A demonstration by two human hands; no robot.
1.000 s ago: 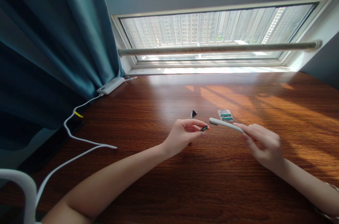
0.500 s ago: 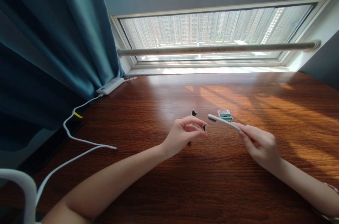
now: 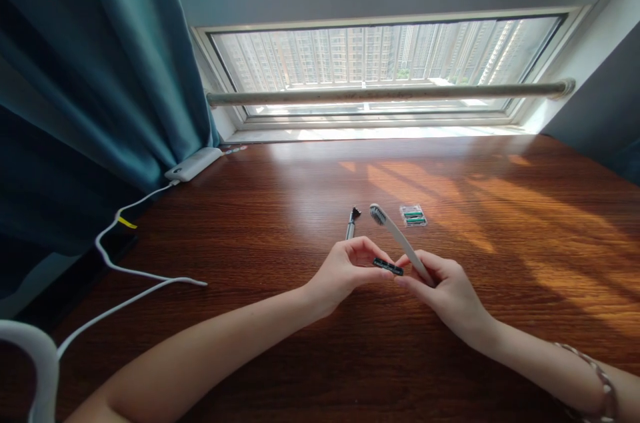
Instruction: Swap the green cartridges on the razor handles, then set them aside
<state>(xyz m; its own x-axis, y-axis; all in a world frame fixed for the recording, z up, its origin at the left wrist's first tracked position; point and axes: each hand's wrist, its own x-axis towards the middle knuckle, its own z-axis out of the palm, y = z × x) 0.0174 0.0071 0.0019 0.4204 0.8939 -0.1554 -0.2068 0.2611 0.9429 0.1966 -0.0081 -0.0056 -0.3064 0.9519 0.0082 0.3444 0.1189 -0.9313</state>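
Note:
Between the thumb and fingers of my left hand is a small black razor cartridge, held just above the table. My right hand is closed around the handle of a pale toothbrush, whose grey bristles face left at the raised far end. The right fingertips are at the cartridge's right end; whether they also pinch it I cannot tell. Behind my left hand lies a silver razor handle with a black head end, its lower part hidden. Beyond the toothbrush is a clear pack with green-striped razor cartridges.
The brown wooden table runs back to the window, which a horizontal pipe crosses. At the left are a white power strip or adapter, its white cable with a yellow tag, a thick white tube and a blue curtain.
My right hand has moved left and nearer, bringing the toothbrush upright with bristles showing. The cartridge in my left hand has turned lengthwise, and the hands now meet. The view has shifted slightly.

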